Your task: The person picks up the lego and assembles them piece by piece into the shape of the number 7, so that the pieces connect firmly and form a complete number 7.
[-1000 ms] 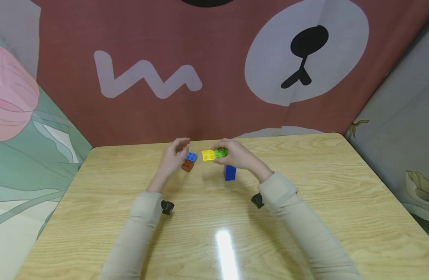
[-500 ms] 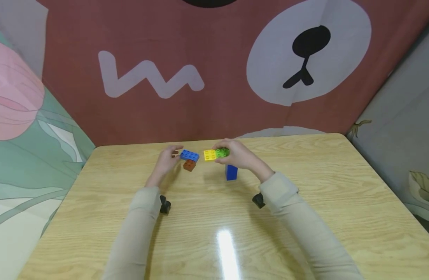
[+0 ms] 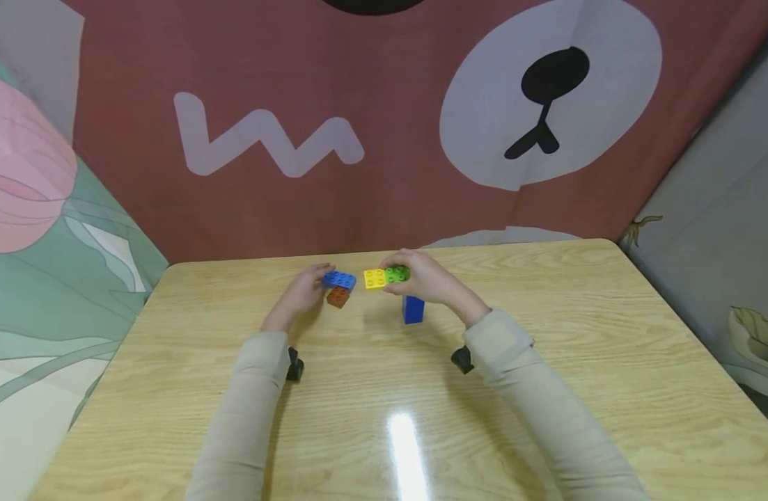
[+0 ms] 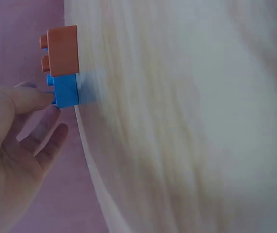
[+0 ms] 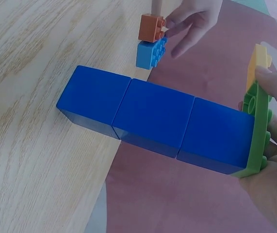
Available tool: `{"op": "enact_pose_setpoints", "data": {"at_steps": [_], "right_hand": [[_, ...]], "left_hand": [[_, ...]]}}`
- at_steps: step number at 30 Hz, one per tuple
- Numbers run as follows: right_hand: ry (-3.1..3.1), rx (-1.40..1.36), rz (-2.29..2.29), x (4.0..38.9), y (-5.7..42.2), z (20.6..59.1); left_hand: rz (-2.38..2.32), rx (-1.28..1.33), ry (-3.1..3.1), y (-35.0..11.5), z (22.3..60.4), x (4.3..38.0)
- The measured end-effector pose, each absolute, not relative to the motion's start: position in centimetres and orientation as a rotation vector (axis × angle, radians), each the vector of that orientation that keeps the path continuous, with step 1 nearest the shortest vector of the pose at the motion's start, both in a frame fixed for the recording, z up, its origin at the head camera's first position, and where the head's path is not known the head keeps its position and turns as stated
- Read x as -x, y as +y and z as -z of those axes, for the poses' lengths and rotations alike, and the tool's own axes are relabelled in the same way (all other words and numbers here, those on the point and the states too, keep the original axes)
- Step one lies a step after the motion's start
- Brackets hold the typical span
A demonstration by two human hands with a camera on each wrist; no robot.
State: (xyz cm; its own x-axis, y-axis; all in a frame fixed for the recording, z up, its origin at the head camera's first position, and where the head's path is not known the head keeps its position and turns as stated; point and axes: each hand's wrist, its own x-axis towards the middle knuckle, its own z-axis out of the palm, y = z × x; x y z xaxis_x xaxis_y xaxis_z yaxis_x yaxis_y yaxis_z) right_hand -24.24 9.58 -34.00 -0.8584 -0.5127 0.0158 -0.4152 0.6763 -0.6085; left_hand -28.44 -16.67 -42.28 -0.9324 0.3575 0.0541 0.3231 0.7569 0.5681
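My left hand (image 3: 303, 289) pinches the left end of a blue studded building brick (image 3: 340, 280) between thumb and fingers. Beside that brick on the table is a brown brick (image 3: 338, 297), nearer to me; the left wrist view shows its side (image 4: 63, 51). With my right hand (image 3: 424, 275) I grip a green brick (image 3: 396, 274), and a yellow brick (image 3: 374, 278) sticks out leftward from it. The green brick sits on top of an upright stack of three dark blue blocks (image 5: 153, 116), which stands on the table.
The wooden table (image 3: 358, 390) ends just behind the bricks, at a red-brown cloth (image 3: 396, 195) with a printed bear. Small black wrist cameras (image 3: 462, 359) sit below both hands. Glare (image 3: 406, 452) shines on the table's near part.
My left hand first drew back leftward from over the blue brick, then came in again and took its left end. The right hand has kept its hold on the green brick.
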Motion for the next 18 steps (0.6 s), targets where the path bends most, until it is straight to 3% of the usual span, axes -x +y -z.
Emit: {"op": "enact_pose_setpoints", "data": {"at_steps": [9,18], "right_hand": [[2.726,0.767,0.944,24.2,9.8,34.0],[2.725,0.770,0.950,24.2,9.8,34.0]], "left_hand": [[-0.584,-0.686,3.006,-16.8,41.9,27.6],[-0.573,-0.610,3.003,-17.6,41.8,27.0]]}}
